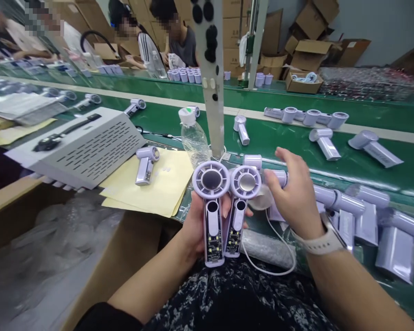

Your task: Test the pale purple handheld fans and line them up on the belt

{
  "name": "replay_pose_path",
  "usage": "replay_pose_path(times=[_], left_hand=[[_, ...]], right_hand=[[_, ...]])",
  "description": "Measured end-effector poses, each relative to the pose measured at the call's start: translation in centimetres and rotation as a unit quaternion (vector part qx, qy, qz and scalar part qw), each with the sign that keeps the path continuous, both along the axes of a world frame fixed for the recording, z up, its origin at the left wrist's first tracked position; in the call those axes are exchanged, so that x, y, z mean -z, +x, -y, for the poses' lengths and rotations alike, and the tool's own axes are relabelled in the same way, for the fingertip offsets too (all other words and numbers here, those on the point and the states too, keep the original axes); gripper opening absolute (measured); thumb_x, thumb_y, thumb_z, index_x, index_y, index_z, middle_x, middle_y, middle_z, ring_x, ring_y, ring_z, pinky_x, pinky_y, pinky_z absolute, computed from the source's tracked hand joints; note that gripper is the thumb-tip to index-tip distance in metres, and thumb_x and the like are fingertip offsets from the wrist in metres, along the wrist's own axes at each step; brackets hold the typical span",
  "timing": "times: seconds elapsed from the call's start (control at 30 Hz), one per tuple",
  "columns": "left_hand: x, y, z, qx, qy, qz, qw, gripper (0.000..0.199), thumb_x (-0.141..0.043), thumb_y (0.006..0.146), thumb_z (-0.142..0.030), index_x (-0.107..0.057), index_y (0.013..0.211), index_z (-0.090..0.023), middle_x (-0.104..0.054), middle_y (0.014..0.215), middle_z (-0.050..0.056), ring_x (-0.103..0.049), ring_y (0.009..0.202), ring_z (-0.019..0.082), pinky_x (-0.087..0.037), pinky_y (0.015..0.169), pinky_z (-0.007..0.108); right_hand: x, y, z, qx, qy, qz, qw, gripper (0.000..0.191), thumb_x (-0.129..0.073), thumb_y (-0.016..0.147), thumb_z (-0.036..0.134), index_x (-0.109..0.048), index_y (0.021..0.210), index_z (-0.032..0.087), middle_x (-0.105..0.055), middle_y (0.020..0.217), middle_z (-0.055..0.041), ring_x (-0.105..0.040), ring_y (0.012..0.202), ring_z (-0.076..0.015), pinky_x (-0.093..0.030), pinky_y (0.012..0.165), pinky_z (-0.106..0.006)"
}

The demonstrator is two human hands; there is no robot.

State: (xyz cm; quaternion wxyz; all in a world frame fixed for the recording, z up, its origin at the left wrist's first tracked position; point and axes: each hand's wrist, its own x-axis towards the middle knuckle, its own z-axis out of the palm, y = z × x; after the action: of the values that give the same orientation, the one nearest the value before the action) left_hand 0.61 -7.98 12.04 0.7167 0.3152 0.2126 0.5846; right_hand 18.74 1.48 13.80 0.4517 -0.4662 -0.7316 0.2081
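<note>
Two lilac handheld fans stand side by side in front of my body, heads up. My left hand (pixel 193 225) is wrapped round the handles from behind, gripping both the left handheld fan (pixel 214 230) and the right handheld fan (pixel 235 220). Each shows a round head with a silvery or dark centre, and a handle with a bare circuit board. My right hand (pixel 295 193), with a white watch band at its wrist, is raised to the right with thumb and fingers apart. It is over more lilac fans (pixel 348 202) lying in a row; no fan is in its grasp.
Another fan (pixel 145 165) lies on yellow paper (pixel 158 193) beside a vented grey metal box (pixel 89 142). A clear plastic bottle (pixel 195 138) stands by a white post (pixel 212 92). A white cable (pixel 272 273) loops near my lap. Fans lie along the green conveyor (pixel 279 142); several people work beyond it.
</note>
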Motion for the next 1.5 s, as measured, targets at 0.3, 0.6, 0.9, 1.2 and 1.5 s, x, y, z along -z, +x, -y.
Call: replay_pose_path(times=[0.3,0.6,0.9,1.2,1.5], left_hand=[[-0.7,0.6,-0.3,-0.106,0.002,-0.122,0.987,0.057,-0.078,0.072,-0.07,-0.074,0.094,-0.018,-0.075,0.099,0.008,-0.072,0.096,0.024,-0.059,0.088,0.036],[-2.1,3.9,-2.1,0.042,-0.07,-0.078,0.994,0.051,-0.074,0.085,-0.053,-0.069,0.121,-0.017,-0.077,0.112,0.012,-0.07,0.115,0.035,-0.057,0.1,0.048],[-3.3,7.1,-3.0,0.202,-0.076,-0.034,0.976,0.051,-0.058,0.091,-0.019,-0.056,0.141,-0.013,-0.067,0.139,0.019,-0.064,0.128,0.037,-0.048,0.113,0.055],[-2.8,7.3,-3.0,0.177,-0.065,-0.094,0.977,0.06,-0.079,0.083,-0.02,-0.056,0.138,-0.018,-0.073,0.127,0.017,-0.071,0.118,0.033,-0.056,0.103,0.048],[-1.9,6.8,-3.3,0.135,-0.024,-0.133,0.982,0.061,-0.096,0.065,-0.035,-0.066,0.113,-0.015,-0.075,0.091,0.008,-0.071,0.082,0.02,-0.057,0.078,0.031]], right_hand=[[0.2,1.5,4.1,-0.237,-0.414,-0.299,0.826,0.04,-0.078,0.088,0.048,-0.072,0.121,0.026,-0.076,0.114,-0.0084,-0.072,0.089,-0.0223,-0.06,0.072,-0.033],[-0.1,5.7,7.3,-0.145,-0.376,-0.423,0.812,0.041,-0.089,0.075,0.047,-0.07,0.104,0.025,-0.077,0.094,-0.003,-0.067,0.067,-0.0164,-0.058,0.059,-0.027],[0.5,10.0,8.9,-0.103,-0.374,-0.497,0.777,0.029,-0.073,0.089,0.041,-0.07,0.114,0.027,-0.08,0.108,-0.0058,-0.076,0.092,-0.025,-0.064,0.083,-0.041],[1.3,9.4,7.9,-0.062,-0.417,-0.511,0.749,0.034,-0.052,0.093,0.046,-0.075,0.099,0.021,-0.077,0.089,-0.0081,-0.071,0.078,-0.0257,-0.062,0.075,-0.042],[0.3,7.9,8.3,-0.102,-0.441,-0.524,0.722,0.047,-0.048,0.092,0.057,-0.071,0.078,0.018,-0.066,0.069,-0.0063,-0.054,0.052,-0.0163,-0.048,0.049,-0.028]])
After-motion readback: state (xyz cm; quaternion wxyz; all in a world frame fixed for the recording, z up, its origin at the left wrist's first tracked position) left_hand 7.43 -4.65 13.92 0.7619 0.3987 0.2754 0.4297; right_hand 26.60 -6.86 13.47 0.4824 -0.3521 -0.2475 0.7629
